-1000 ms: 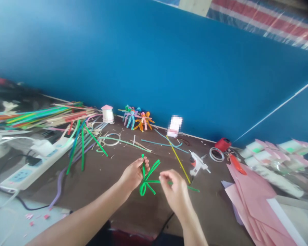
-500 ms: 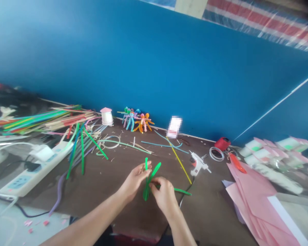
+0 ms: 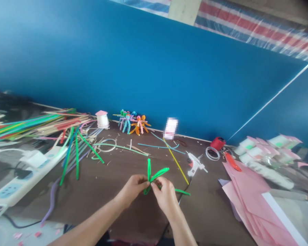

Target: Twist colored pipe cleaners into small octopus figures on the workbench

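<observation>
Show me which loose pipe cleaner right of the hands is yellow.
The long yellow pipe cleaner, lying just left of the white glue gun; the other loose ones nearby are blue or green.

The left hand and right hand pinch a twisted bright green pipe cleaner between their fingers above the brown counter, with a white hot glue gun off to the right beside a long yellow straw.

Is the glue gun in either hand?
No, the white glue gun lies on the brown table, off to the right, while the left hand and right hand pinch a green pipe cleaner.
</observation>
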Demonstrator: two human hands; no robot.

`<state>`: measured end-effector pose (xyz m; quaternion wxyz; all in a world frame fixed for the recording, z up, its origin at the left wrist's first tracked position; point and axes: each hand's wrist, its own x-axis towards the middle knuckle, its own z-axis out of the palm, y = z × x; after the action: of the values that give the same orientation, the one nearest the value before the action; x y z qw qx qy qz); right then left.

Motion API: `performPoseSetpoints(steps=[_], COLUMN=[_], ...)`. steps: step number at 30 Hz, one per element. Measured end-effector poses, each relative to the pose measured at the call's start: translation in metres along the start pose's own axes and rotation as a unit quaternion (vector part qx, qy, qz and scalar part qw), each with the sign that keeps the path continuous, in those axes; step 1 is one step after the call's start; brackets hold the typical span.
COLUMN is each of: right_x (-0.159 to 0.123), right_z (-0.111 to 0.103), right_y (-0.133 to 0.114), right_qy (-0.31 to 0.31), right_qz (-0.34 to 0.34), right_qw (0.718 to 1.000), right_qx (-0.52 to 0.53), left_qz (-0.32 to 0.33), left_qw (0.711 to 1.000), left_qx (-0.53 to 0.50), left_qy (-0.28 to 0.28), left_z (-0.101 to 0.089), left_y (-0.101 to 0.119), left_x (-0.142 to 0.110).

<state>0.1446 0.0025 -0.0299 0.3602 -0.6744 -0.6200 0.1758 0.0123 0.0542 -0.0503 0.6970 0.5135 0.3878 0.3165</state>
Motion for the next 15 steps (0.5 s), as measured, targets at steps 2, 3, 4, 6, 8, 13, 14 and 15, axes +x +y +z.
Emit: performPoseSetpoints(steps=[2, 3, 4, 6, 8, 13, 14, 15], right_x=[0.0013, 0.0021, 0.0028, 0.0041, 0.0050, 0.0052, 0.0050, 0.0047], right_z=[-0.0029, -0.0041, -0.0050, -0.0060, -0.0062, -0.0061, -0.0065, -0.0071], right_y=[0.0019, 0.0029, 0.0039, 0.0055, 0.0063, 0.0047, 0.0044, 0.0040], right_qy=[-0.025, -0.033, -0.040, -0.055, -0.061, -0.050, -0.048, -0.049], right_qz=[0.000, 0.005, 0.012, 0.029, 0.046, 0.042, 0.027, 0.009], right_qw=[0.999, 0.999, 0.998, 0.996, 0.993, 0.990, 0.991, 0.991], right_qx=[0.025, 0.033, 0.042, 0.067, 0.095, 0.124, 0.123, 0.121], left_qz=[-0.025, -0.039, -0.054, -0.074, -0.085, -0.086, -0.092, -0.102], left_qw=[0.999, 0.998, 0.996, 0.991, 0.988, 0.990, 0.989, 0.987], left_qx=[-0.019, -0.037, -0.058, -0.097, -0.115, -0.106, -0.108, -0.113], left_qy=[-0.015, -0.024, -0.033, -0.045, -0.054, -0.047, -0.049, -0.054], left_z=[-0.0012, -0.0017, -0.0020, -0.0024, -0.0025, -0.0011, -0.0008, -0.0007], left_y=[0.0015, 0.0026, 0.0038, 0.0062, 0.0078, 0.0065, 0.0060, 0.0057], left_x=[0.0004, 0.0003, -0.0001, -0.0013, -0.0024, -0.0020, -0.0017, -0.0014])
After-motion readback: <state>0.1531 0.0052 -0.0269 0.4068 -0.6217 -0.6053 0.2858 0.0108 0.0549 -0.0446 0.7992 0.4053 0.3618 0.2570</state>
